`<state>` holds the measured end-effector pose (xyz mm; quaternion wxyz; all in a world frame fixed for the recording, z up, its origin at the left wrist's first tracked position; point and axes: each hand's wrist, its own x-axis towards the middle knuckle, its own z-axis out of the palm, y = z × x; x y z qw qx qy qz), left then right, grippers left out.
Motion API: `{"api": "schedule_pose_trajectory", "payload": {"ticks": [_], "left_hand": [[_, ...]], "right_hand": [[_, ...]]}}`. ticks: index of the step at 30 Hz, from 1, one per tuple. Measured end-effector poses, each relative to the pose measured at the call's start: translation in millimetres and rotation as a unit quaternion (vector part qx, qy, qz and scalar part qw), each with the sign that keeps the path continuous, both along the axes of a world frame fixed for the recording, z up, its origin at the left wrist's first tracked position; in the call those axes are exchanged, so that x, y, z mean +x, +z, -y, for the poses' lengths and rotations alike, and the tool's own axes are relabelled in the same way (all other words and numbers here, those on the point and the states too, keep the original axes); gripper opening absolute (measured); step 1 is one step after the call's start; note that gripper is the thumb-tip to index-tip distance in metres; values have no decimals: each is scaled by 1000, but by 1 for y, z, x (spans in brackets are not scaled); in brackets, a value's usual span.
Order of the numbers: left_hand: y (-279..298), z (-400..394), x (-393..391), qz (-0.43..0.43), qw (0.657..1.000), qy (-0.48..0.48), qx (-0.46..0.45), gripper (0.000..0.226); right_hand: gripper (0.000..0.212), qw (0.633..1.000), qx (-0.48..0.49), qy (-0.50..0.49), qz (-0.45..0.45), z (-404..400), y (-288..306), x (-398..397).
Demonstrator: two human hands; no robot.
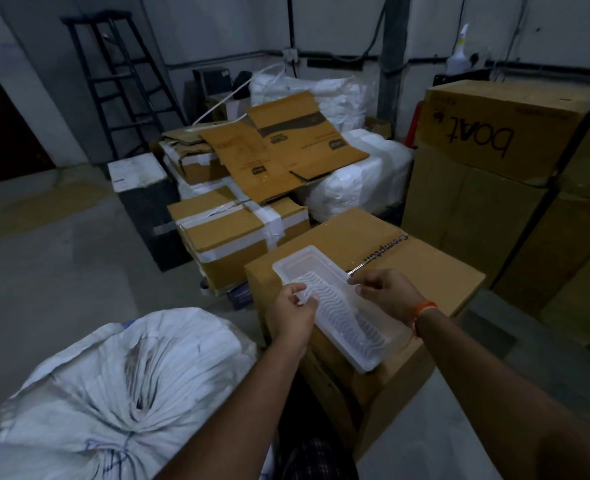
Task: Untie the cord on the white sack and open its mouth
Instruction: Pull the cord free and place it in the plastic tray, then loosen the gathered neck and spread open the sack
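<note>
Item: your left hand (pixel 295 313) and right hand (pixel 385 292) pinch the clear tray (pixel 338 306) steadying it on the carton (pixel 435 268), so the white sack (pixel 123 386), cord (pixel 113 452) tied, waits untouched.

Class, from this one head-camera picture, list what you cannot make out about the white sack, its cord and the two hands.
- White sack, head view: its lower part is cut off by the bottom edge.
- Cord: thin, dim; the knot cannot be told.
- Left hand: fingertips hidden behind the clear plastic tray.
- Right hand: whatever it pinches is too small to tell.
</note>
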<state>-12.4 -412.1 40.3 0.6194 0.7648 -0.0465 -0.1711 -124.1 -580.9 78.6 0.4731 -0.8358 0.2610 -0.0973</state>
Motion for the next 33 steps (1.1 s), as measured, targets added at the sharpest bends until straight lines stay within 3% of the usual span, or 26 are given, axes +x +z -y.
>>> {"api": "schedule_pose_trajectory", "payload": {"ticks": [11, 14, 16, 18, 23, 27, 33], "left_hand": [[-6, 1, -4, 10, 999, 33, 12, 28], [2, -6, -7, -4, 1000, 23, 11, 26], [11, -22, -9, -25, 999, 10, -18, 25], [19, -47, -12, -21, 999, 4, -31, 25], [30, -139, -18, 32, 997, 70, -24, 22], [34, -218, -24, 50, 989, 134, -35, 20], [39, -308, -29, 77, 972, 219, -29, 16]], "right_hand": [[22, 1000, 15, -20, -14, -2, -5, 3], [22, 998, -57, -40, -7, -8, -2, 1], [21, 987, -147, -55, 32, -18, 4, 0], [20, 982, -169, -45, 77, -37, 12, 0], [19, 987, -68, 27, 146, -116, 21, 9], [16, 983, 67, 82, 149, -191, 14, 31], [16, 969, 52, 190, 147, -280, 9, 52]]}}
